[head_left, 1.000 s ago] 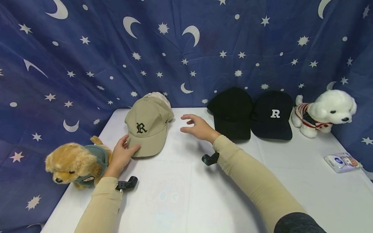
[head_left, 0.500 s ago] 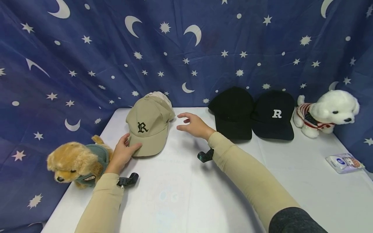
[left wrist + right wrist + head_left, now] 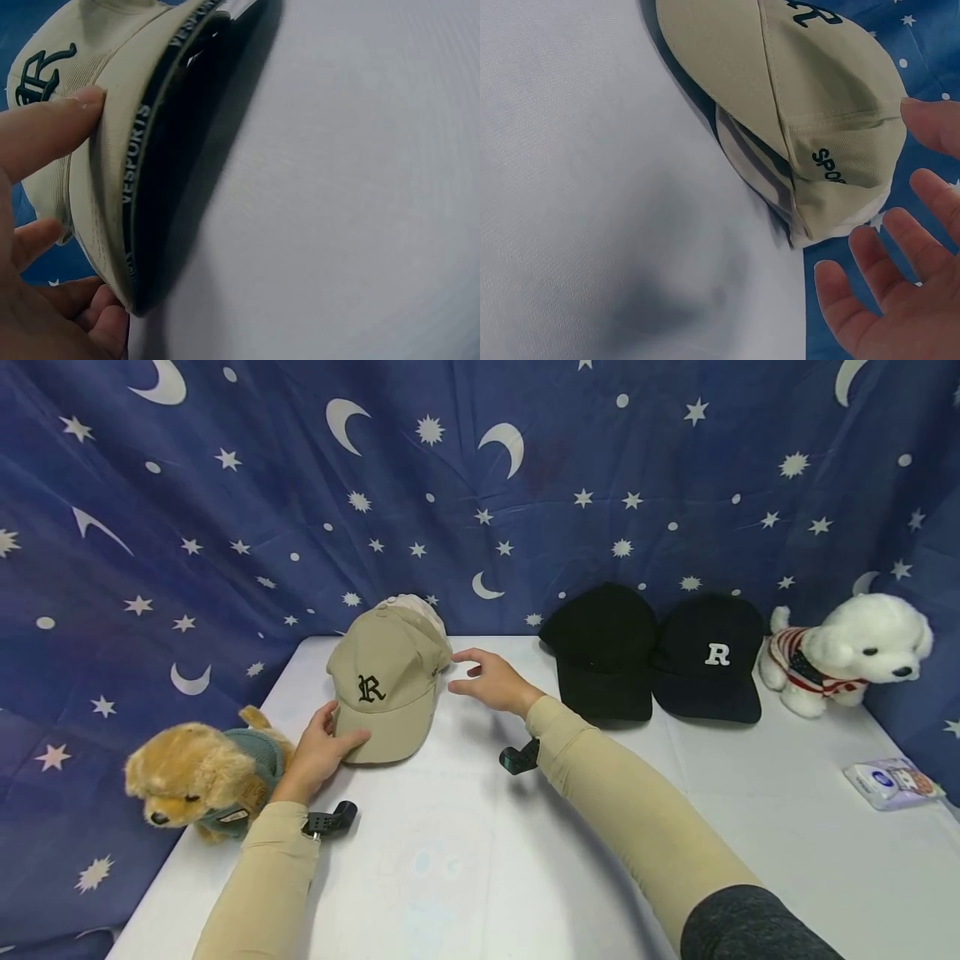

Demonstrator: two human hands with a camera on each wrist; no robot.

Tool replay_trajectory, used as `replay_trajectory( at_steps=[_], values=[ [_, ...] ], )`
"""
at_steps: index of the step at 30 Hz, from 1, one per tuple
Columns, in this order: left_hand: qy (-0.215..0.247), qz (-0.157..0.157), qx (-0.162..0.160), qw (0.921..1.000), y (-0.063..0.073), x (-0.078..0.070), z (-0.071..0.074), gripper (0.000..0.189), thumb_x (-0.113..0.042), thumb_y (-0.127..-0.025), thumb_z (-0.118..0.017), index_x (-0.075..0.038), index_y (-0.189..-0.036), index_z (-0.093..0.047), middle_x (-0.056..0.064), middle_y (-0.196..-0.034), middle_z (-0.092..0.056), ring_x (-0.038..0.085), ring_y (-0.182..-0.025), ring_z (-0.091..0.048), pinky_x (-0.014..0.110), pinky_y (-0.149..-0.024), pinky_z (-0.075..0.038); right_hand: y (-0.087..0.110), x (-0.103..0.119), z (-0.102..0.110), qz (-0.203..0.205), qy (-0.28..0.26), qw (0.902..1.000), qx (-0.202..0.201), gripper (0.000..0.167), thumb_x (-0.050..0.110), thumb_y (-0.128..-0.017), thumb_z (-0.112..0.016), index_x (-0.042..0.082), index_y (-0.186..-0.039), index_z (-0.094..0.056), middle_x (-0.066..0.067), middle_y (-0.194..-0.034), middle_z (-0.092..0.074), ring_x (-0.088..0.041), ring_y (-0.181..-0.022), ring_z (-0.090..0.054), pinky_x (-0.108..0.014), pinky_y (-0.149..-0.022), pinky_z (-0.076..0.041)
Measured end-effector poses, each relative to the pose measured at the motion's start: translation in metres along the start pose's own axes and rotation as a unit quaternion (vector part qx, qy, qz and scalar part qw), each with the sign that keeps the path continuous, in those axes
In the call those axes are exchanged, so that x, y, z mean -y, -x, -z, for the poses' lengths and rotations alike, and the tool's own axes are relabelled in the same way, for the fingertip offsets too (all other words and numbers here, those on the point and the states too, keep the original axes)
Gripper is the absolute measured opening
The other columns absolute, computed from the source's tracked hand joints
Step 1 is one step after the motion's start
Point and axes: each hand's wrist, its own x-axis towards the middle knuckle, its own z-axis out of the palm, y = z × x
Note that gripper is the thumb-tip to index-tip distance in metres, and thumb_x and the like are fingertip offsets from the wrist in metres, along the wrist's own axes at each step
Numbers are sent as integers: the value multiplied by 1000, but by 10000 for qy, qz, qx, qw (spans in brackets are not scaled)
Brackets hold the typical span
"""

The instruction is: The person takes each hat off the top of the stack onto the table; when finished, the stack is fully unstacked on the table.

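A beige baseball cap point(image 3: 386, 664) with a dark letter R lies at the table's left, brim toward me. It lies over a paler cap point(image 3: 414, 604), of which a strip shows behind it. My left hand point(image 3: 321, 752) holds the beige cap's brim at its left edge. In the left wrist view the thumb point(image 3: 71, 112) presses on top of the brim while the other fingers curl at its edge. To the right of the caps, my right hand point(image 3: 495, 682) hovers with fingers spread and holds nothing. Its fingertips come close to the cap's side.
Two dark caps, one black point(image 3: 603, 652) and one with a white R point(image 3: 708, 660), sit at the back right. Beyond them stands a white plush dog point(image 3: 847, 652); a tan plush dog point(image 3: 210, 768) sits beside my left forearm. A small packet point(image 3: 894, 782) lies near the right edge.
My right hand has moved left, closer to the beige cap's side. My left hand keeps its hold on the brim, and the cap looks unmoved. The view has shifted slightly.
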Motion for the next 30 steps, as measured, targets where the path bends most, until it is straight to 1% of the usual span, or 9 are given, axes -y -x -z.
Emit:
replay_trajectory(
  at_steps=[4, 6, 13, 19, 22, 25, 30],
  values=[
    [6, -63, 96, 9999, 0, 3, -1, 99, -22, -93, -73, -2, -160, -3, 29, -162, -6, 41, -149, -10, 49, -119, -16, 0, 0, -1, -65, 27, 10000, 31, 59, 24, -93, -71, 9, -146, -50, -7, -149, -47, -31, -132, -48, -44, -102, -44],
    [11, -66, 96, 9999, 0, 3, -1, 100, -21, -92, -74, -2, -160, -3, 29, -162, -7, 41, -149, -10, 49, -119, -16, 0, 0, -1, -71, 21, 10000, 39, 58, 22, -93, -70, 9, -145, -50, -7, -149, -47, -32, -132, -47, -45, -102, -44],
    [45, -84, 62, 9999, 0, 2, -3, 99, -19, -92, -74, -1, -160, -4, 29, -162, -9, 41, -149, -12, 49, -119, -16, -6, 2, -5, -47, 100, 9999, 90, 58, 25, -93, -71, 10, -145, -51, -7, -149, -47, -28, -131, -48, -42, -101, -44],
    [47, -100, 80, 9999, 2, 4, -3, 100, -17, -91, -74, -1, -160, -3, 27, -162, -9, 39, -149, -12, 47, -119, -16, -12, 6, -8, 45, -105, 9999, 72, 59, 22, -92, -71, 9, -145, -50, -6, -151, -45, -27, -134, -46, -39, -103, -44],
    [93, -125, 86, 9998, 4, 3, -3, 100, -16, -91, -74, -1, -160, -3, 27, -163, -9, 38, -149, -12, 47, -119, -16, -14, 8, -11, 74, -254, 9996, 34, 59, 20, -93, -72, 9, -146, -49, -6, -153, -42, -28, -136, -43, -40, -104, -43],
    [130, -123, 84, 9998, 5, 3, -4, 100, -15, -91, -74, -1, -160, -3, 27, -162, -10, 39, -149, -14, 47, -119, -17, -16, 9, -14, 136, -252, 9996, 47, 60, 19, -93, -71, 9, -147, -47, -6, -156, -38, -29, -140, -37, -41, -109, -38],
    [138, -86, 87, 9998, 9, 2, -5, 100, -14, -91, -75, -2, -160, -3, 28, -160, -18, 41, -147, -20, 49, -117, -22, -18, 12, -22, 182, -207, 9994, 220, 65, 20, -93, -71, 11, -151, -43, -7, -163, -25, -30, -146, -27, -42, -116, -27]
  ],
)
